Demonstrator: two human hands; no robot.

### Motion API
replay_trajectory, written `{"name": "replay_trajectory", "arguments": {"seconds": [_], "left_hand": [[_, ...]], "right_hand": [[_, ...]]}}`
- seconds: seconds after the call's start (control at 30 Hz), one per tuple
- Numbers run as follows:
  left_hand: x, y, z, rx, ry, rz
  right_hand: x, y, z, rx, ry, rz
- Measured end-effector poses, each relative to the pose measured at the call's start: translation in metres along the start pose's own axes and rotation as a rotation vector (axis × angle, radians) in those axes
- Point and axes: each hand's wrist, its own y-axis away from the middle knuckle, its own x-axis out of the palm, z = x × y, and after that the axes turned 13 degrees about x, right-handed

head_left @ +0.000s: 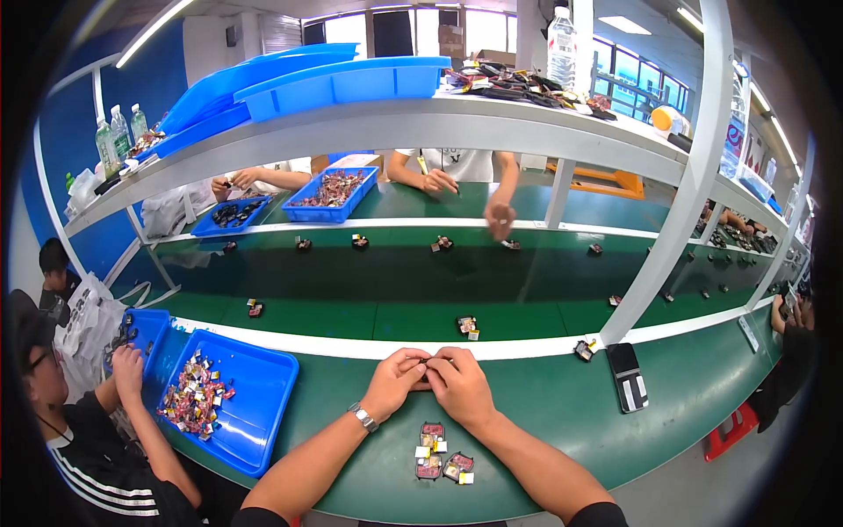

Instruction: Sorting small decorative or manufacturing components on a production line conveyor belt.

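My left hand [395,379], with a metal watch on its wrist, and my right hand [461,386] meet over the green bench. Between their fingertips they pinch a small dark part [425,363], mostly covered by the fingers. Just nearer to me lie several small assemblies [429,470] with black frames, red boards and white-and-yellow pieces. Two of them sit end to end, and another assembly [459,467] lies beside them to the right.
On the left, a blue tray [283,386] holds a heap of similar parts next to a seated co-worker. A dark green conveyor [386,321] with scattered assemblies runs beyond the white rail. At right are a black case [624,364] and a white shelf post [680,202]. Co-workers sit opposite.
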Motion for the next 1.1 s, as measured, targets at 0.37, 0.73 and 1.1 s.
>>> {"name": "replay_trajectory", "arguments": {"seconds": [0.37, 0.73, 1.1], "left_hand": [[0.004, 0.003, 0.01, 0.115, -0.248, -0.037], [0.002, 0.002, 0.006, 0.1, -0.141, -0.023], [-0.009, 0.003, 0.013, 0.107, -0.153, 0.017]], "right_hand": [[0.004, 0.001, -0.011, 0.494, -0.424, 0.191], [-0.032, -0.071, -0.128, 0.883, -0.16, -0.197], [-0.011, -0.053, -0.079, 0.604, 0.477, 0.026]]}}
